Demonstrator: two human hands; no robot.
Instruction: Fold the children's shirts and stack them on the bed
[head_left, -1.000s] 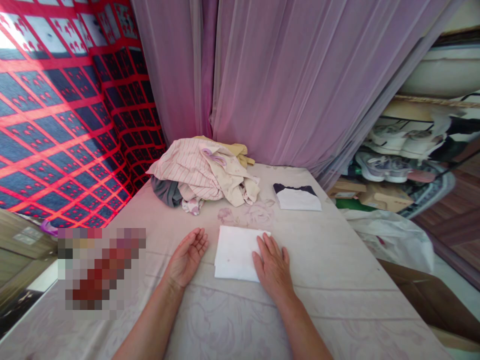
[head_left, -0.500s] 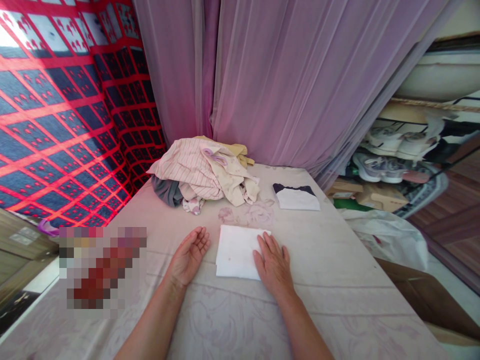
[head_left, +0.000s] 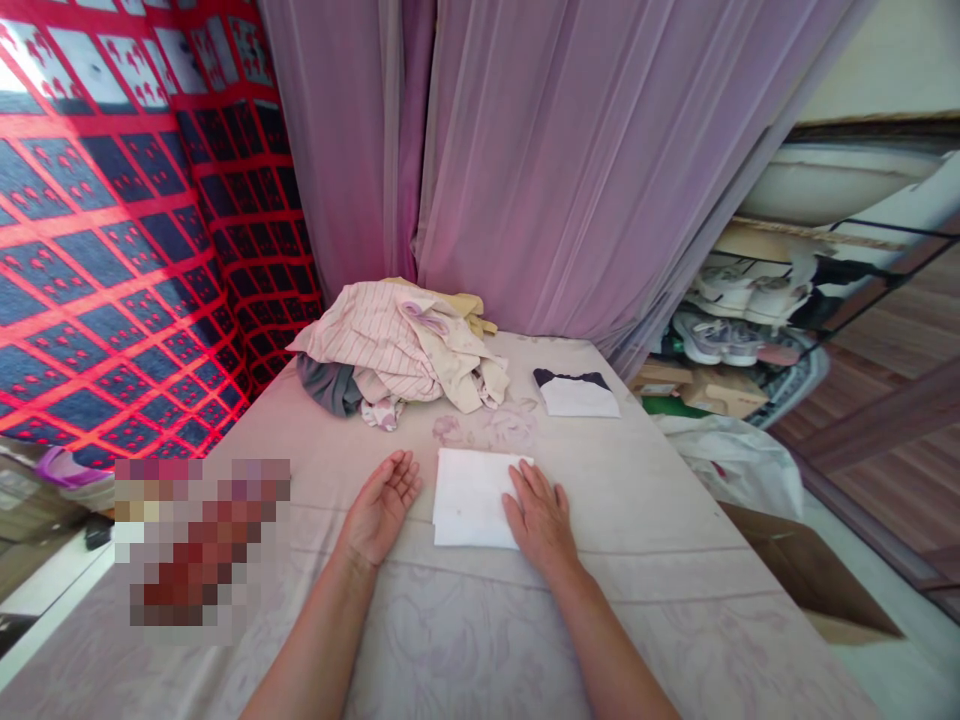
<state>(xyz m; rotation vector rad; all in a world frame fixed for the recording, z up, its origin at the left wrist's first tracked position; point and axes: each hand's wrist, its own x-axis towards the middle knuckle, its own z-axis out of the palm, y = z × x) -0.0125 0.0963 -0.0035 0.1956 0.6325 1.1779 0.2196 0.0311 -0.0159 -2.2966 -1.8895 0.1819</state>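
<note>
Right hand (head_left: 541, 518) flat, fingers spread, on white cloth (head_left: 469, 496) at bed (head_left: 675, 520) centre. Left hand (head_left: 381, 505) open beside cloth, holding nothing. Clothes pile (head_left: 397, 348) far-left corner; folded shirt (head_left: 576, 393) near right edge.
</note>
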